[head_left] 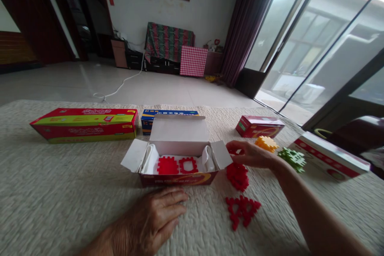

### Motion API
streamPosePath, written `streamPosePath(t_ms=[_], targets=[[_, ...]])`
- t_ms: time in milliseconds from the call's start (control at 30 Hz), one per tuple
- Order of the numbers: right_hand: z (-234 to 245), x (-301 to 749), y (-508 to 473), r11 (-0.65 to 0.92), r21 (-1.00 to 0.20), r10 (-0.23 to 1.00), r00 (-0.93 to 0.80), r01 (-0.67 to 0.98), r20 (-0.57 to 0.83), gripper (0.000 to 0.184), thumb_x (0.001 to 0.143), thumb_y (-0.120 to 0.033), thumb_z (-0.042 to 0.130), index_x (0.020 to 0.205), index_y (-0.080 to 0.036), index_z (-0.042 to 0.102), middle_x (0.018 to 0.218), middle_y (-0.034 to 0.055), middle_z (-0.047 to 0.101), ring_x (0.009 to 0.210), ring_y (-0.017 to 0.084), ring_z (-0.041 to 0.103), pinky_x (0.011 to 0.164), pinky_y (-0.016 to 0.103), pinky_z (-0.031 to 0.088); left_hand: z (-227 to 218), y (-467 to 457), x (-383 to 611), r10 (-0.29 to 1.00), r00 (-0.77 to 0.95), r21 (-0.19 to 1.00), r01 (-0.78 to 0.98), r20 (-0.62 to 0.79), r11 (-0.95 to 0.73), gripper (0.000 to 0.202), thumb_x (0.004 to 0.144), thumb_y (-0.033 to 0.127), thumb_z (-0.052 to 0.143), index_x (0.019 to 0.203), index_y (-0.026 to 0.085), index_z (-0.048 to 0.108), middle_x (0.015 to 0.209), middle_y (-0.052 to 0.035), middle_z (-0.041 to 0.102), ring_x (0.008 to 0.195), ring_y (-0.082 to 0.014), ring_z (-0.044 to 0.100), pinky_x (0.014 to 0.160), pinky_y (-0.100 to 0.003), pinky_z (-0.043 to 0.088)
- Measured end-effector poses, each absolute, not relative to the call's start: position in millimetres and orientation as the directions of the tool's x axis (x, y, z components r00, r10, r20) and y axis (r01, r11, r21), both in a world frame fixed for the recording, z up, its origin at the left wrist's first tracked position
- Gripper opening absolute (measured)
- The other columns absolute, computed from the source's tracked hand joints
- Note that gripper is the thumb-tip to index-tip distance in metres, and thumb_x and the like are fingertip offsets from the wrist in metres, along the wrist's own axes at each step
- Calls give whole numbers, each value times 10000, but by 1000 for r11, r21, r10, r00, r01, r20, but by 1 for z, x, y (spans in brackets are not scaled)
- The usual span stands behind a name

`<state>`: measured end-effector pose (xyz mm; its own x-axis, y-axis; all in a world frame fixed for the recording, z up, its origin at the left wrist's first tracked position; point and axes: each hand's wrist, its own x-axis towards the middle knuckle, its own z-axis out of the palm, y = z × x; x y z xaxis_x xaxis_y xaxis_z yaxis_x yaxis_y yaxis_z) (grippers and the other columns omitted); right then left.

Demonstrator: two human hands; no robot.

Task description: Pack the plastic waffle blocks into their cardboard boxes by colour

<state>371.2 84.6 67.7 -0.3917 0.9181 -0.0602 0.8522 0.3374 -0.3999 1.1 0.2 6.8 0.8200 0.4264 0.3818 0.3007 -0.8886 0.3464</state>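
Observation:
A dark red cardboard box (177, 180) stands open on a quilted cloth, its white flaps folded out. Inside, a solid red toothed plastic square (168, 165) and a hollow red square (188, 165) lie on white padding. My left hand (159, 216) rests flat on the cloth before the box, fingertips near its front wall. To the right, my right hand (249, 155) pinches the edge of the box's right flap (222, 154) between thumb and fingers. Below that hand sits a pile of red pieces (238, 177), with red triangular pieces (242, 210) lying nearer me.
Behind the open box are a long red and yellow-green box (87, 126) and a blue box (147, 124). At the right stand a small red box (259, 126), yellow pieces (266, 144), green pieces (291, 159) and a white-and-red box (330, 158). The quilted cloth (66, 192) lies under everything.

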Motion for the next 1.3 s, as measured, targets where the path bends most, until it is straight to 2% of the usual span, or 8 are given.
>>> streamPosePath(t_ms=[133,200,300,400,667,933,1100,1300], targets=[[94,366,74,288,-400,954,-225,870,199,371,809,-408,620,1123,-211,653,1068,79,711,911,226,681,808,359,552,8,1,1,426,823,363,293,376,-885,334,892,104,481,1177,167,643,1279,-87,648,1229,-189,577,1070,-307,466],[110,347,65,387,-441,912,-265,810,314,411,827,-408,619,1200,-235,613,1186,74,673,1009,230,659,874,371,534,8,1,0,423,831,346,302,361,-888,321,903,125,492,1186,163,640,1292,-88,641,1238,-184,570,1073,-292,460],[125,300,54,573,-430,815,-433,698,385,399,825,-346,655,1204,-234,604,1191,54,667,1077,210,627,960,356,487,6,0,-1,420,835,290,329,355,-899,306,923,153,496,1199,157,629,1295,-93,639,1245,-179,566,1071,-281,458],[124,255,53,681,-420,731,-587,599,348,373,809,-281,672,1170,-211,612,1141,59,678,1021,188,638,915,329,498,2,0,-2,417,821,256,338,390,-906,293,930,156,495,1193,162,624,1281,-90,648,1235,-178,574,1058,-287,470],[99,241,64,713,-287,701,-663,639,264,328,781,-278,726,1090,-213,634,1034,48,685,986,196,610,930,359,450,-3,0,-1,391,799,253,304,458,-918,270,930,150,499,1174,149,614,1269,-96,652,1235,-175,571,1051,-294,481],[107,242,57,677,-314,735,-635,666,237,303,767,-212,706,1062,-187,639,1057,68,657,980,191,589,894,338,454,0,0,-1,395,800,256,308,452,-916,258,937,152,495,1164,158,617,1260,-91,656,1227,-169,577,1045,-292,486],[103,238,59,680,-345,731,-636,647,246,183,837,-171,599,1009,-179,661,912,32,674,823,139,600,783,279,458,-1,-1,-1,382,790,235,303,480,-923,264,936,157,496,1170,145,617,1240,-103,666,1211,-180,590,1035,-298,495],[107,215,68,716,-398,649,-757,573,78,269,853,-51,452,936,-183,671,836,5,702,720,98,591,695,230,435,13,-3,3,397,773,257,306,495,-917,240,924,131,480,1093,142,649,1184,-84,695,1145,-166,631,1035,-261,484]])
